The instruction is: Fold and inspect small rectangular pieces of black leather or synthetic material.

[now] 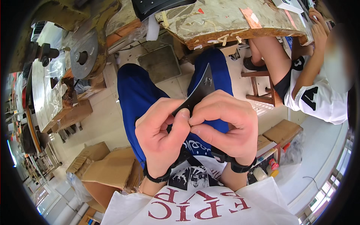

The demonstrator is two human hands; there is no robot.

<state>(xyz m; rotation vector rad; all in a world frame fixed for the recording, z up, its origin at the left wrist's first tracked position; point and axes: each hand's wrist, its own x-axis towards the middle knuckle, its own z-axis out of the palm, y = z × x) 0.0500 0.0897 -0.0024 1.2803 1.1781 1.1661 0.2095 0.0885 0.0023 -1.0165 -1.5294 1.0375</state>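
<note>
Both hands meet above my lap. My left hand (164,132) grips a dark, thin, curved strip (201,90), perhaps leather, with its thumb over the near part. Small metal pieces show near the strip's far, pointed end. My right hand (225,123) pinches with thumb and index finger at the strip's near edge, against the left thumb; something tiny sits between these fingertips, too small and covered to name. The strip's near end is mostly hidden by the fingers. Black bands circle both wrists.
Ahead stands a worn workbench (197,28) with scraps and a black item (160,5) on it. A machine with a round metal wheel (84,56) is at the left. Cardboard boxes (109,168) lie lower left, others (282,132) at right. Another person (315,81) sits at the right.
</note>
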